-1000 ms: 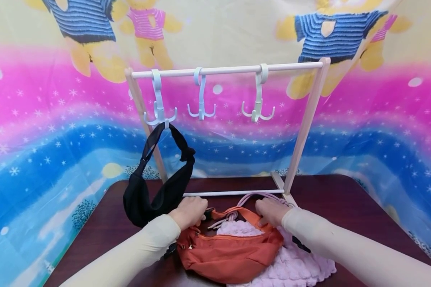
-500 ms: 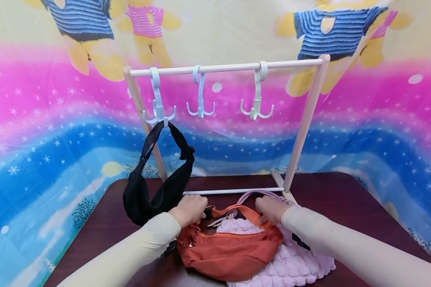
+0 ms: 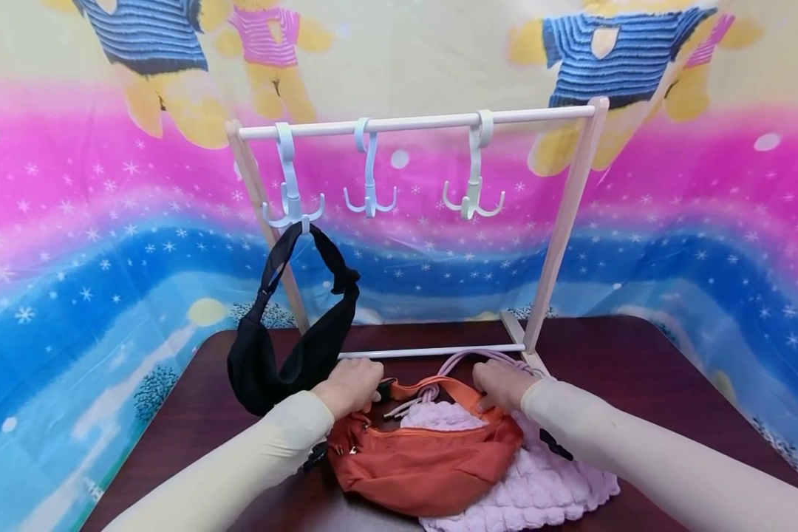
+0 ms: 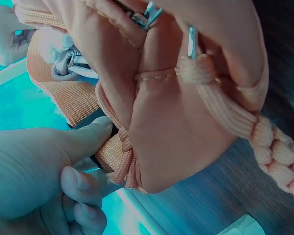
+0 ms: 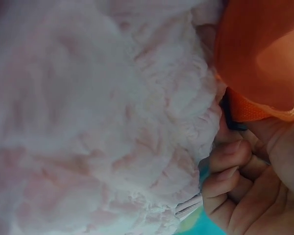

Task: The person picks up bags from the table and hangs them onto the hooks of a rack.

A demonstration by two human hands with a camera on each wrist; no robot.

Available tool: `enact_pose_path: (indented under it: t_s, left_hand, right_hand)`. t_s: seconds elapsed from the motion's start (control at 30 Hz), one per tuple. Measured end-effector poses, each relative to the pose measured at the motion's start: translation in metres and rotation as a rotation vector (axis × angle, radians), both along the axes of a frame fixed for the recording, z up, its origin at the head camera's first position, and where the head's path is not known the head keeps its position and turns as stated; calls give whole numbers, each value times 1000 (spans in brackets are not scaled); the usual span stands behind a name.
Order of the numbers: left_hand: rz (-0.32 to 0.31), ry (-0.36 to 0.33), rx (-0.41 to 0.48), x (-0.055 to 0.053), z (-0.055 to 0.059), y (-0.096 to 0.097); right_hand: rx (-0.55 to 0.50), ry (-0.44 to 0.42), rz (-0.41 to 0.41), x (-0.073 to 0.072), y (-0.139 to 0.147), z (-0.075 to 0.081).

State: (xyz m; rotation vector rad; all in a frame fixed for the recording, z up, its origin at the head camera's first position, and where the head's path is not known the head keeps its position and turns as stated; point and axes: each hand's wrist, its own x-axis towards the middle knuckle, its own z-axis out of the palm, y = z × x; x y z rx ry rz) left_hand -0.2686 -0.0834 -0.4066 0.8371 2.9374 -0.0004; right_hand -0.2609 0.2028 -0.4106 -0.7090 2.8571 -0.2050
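Note:
An orange-red waist bag point(image 3: 432, 469) is held up by both hands in the head view, its zipped top edge facing up. My left hand point(image 3: 350, 386) pinches its strap point(image 4: 68, 100) by the black buckle at the left end; the left wrist view shows thumb and curled fingers there. At the other end my right hand point(image 3: 503, 387) grips the orange webbing point(image 5: 250, 108), fingers curled under it in the right wrist view. Behind and below the waist bag lies a pink puffy quilted bag point(image 3: 539, 488) with thin pink cord handles point(image 3: 472, 356).
A wooden rack point(image 3: 561, 229) stands on the dark red table point(image 3: 638, 384). From its top bar hang a blue hook point(image 3: 291, 199), a second blue hook point(image 3: 370, 196) and a pale green hook point(image 3: 472, 199). A black bag point(image 3: 306, 369) hangs from the leftmost, beside my left hand.
Both hands keep the same hold on the waist bag. The whole head view has shifted slightly upward; nothing else visibly moves.

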Motion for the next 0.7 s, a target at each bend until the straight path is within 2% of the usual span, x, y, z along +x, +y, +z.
enact_pose_path:
  t_s: [0.17,0.37,0.7]
  left_hand:
    - [-8,-4,3,-2,0,0]
    - [-22,-1,15,-2,2,0]
    - [-2,-20,1,-4,0,0]
  right_hand:
    - [-28,-20,-7,-2,1,0]
    - [-6,-60,-39,-3,0,3]
    - [9,-62,-17,-2,-2,5]
